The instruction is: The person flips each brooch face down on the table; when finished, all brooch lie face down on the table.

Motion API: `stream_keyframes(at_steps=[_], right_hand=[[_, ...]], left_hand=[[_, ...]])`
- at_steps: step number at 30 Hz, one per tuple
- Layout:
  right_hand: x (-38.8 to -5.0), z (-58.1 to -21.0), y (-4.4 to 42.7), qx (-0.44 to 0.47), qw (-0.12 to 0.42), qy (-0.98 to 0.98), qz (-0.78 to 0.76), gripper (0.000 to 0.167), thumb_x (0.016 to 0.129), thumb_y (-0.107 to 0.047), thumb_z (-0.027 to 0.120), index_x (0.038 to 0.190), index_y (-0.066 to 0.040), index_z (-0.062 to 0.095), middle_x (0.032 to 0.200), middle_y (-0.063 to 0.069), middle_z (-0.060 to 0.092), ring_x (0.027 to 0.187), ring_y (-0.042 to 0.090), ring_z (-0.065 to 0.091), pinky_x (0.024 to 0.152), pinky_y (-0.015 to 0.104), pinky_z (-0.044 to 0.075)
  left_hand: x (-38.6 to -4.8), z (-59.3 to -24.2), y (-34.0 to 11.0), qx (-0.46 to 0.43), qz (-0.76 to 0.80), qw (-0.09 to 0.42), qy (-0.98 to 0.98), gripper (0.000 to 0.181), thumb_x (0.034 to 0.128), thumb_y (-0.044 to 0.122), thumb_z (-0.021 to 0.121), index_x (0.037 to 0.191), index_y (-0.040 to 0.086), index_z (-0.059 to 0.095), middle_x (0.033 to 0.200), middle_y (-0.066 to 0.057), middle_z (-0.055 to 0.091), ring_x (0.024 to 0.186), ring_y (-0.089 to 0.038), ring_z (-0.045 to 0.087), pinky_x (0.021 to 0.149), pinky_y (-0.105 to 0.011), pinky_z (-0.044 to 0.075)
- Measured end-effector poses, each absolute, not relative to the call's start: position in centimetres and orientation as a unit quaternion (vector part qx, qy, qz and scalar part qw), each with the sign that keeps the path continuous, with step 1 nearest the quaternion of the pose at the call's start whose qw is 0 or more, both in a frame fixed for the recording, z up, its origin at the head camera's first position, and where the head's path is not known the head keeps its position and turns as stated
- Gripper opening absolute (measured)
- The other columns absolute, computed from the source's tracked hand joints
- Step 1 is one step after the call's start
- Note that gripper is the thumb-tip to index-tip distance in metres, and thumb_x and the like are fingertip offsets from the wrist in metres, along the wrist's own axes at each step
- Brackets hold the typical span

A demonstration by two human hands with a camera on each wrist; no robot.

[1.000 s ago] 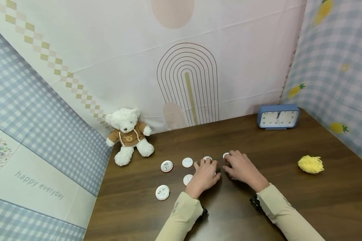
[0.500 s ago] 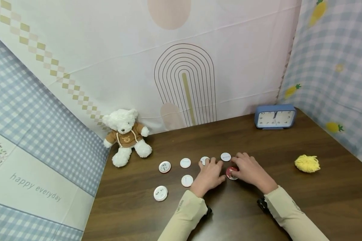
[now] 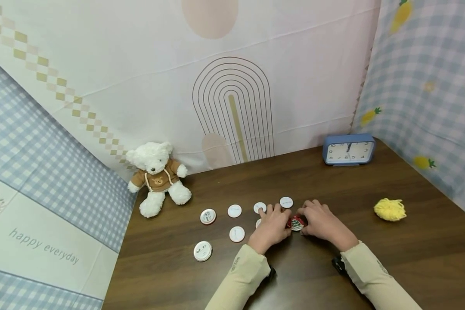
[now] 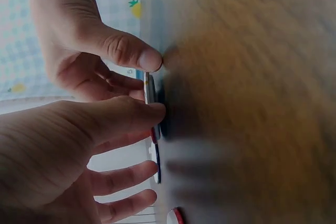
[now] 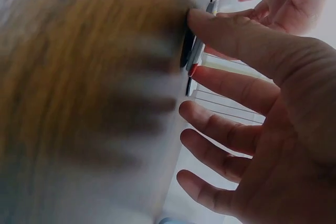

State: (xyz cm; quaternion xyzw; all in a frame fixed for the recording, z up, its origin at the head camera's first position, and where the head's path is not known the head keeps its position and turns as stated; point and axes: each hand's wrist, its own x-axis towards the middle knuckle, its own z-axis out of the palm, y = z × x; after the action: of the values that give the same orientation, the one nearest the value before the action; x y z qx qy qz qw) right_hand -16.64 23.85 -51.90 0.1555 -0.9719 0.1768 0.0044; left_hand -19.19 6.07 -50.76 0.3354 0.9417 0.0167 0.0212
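Observation:
A round pin badge (image 3: 296,223) with a red rim and a green tree picture lies picture side up between the two hands. My left hand (image 3: 270,228) pinches its left edge between thumb and fingers. On the other side my right hand (image 3: 323,223) pinches its right edge with thumb and index finger, the other fingers spread. In the left wrist view the badge (image 4: 149,90) appears edge-on close to the tabletop, as does the badge (image 5: 196,53) in the right wrist view. Under the left hand another white badge (image 3: 258,223) is mostly hidden.
Several badges lie white side up: one at the back right (image 3: 286,202), one by the left fingertips (image 3: 259,207), others further left (image 3: 234,211). A teddy bear (image 3: 156,178), a blue clock (image 3: 349,149) and yellow yarn (image 3: 389,209) stand around the dark wooden table (image 3: 333,275).
My right hand has left the back-right white badge and now holds the red-rimmed badge. The left hand has moved right to that badge too. The head view has turned slightly right.

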Motion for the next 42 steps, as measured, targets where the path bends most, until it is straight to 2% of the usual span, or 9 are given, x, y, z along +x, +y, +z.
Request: stream_keyframes(at_steps=[6,13,19,22,29,35,42], right_hand=[[-16.6,-51.7,24.2,0.169,0.009,-0.967,0.19,0.034,0.079,-0.02,0.086,0.107,-0.005,0.075,0.097,0.005,0.059,0.095,0.032,0.052,0.077,0.053,0.042],[-16.4,-51.3,24.6,0.188,0.029,-0.961,0.202,0.012,0.087,-0.015,0.079,0.098,-0.014,0.078,0.093,-0.002,0.061,0.092,0.028,0.054,0.078,0.055,0.041],[-16.7,-51.2,24.2,0.197,0.058,-0.959,0.193,0.003,0.088,-0.013,0.077,0.089,-0.014,0.075,0.092,0.0,0.061,0.088,0.026,0.053,0.078,0.057,0.04],[-16.8,-51.1,24.1,0.193,0.056,-0.96,0.193,0.005,0.088,-0.011,0.076,0.086,-0.014,0.074,0.092,0.001,0.062,0.088,0.027,0.054,0.078,0.057,0.039],[-17.1,-51.2,23.8,0.183,0.039,-0.961,0.206,0.01,0.089,-0.01,0.074,0.081,-0.015,0.07,0.087,0.0,0.06,0.086,0.028,0.054,0.078,0.057,0.039],[-17.3,-51.5,23.7,0.175,0.02,-0.962,0.21,0.007,0.09,-0.011,0.074,0.085,-0.013,0.07,0.084,-0.001,0.056,0.083,0.025,0.052,0.078,0.056,0.039],[-17.7,-51.6,23.7,0.172,0.037,-0.961,0.214,0.008,0.088,-0.013,0.077,0.089,-0.013,0.069,0.084,-0.001,0.056,0.081,0.023,0.049,0.079,0.056,0.038]], left_hand=[[-19.2,-50.8,6.1,0.342,0.02,0.008,0.94,0.024,0.0889,0.031,0.078,0.109,0.022,0.068,0.114,-0.003,0.059,0.103,-0.025,0.051,0.088,-0.051,0.036],[-19.1,-50.6,5.6,0.351,0.049,-0.023,0.935,0.008,0.0923,0.025,0.073,0.101,0.023,0.074,0.107,0.001,0.061,0.097,-0.022,0.052,0.085,-0.05,0.037],[-19.2,-50.6,5.6,0.353,0.051,-0.043,0.933,0.003,0.0923,0.024,0.072,0.091,0.021,0.073,0.104,0.0,0.063,0.094,-0.022,0.053,0.083,-0.05,0.037],[-19.3,-50.5,5.6,0.351,0.05,-0.041,0.934,0.004,0.0905,0.023,0.073,0.088,0.02,0.072,0.104,0.0,0.064,0.093,-0.022,0.053,0.083,-0.05,0.038],[-19.3,-50.5,5.8,0.335,0.043,-0.012,0.941,0.006,0.0903,0.023,0.072,0.093,0.019,0.074,0.108,-0.001,0.066,0.095,-0.023,0.054,0.086,-0.055,0.039],[-19.3,-50.6,6.0,0.319,0.042,0.014,0.947,0.007,0.093,0.023,0.069,0.09,0.017,0.071,0.103,-0.003,0.063,0.097,-0.024,0.054,0.088,-0.056,0.038],[-19.5,-50.5,6.0,0.301,0.056,0.027,0.952,0.01,0.0929,0.023,0.068,0.085,0.016,0.068,0.1,-0.006,0.056,0.1,-0.027,0.051,0.094,-0.061,0.036]])
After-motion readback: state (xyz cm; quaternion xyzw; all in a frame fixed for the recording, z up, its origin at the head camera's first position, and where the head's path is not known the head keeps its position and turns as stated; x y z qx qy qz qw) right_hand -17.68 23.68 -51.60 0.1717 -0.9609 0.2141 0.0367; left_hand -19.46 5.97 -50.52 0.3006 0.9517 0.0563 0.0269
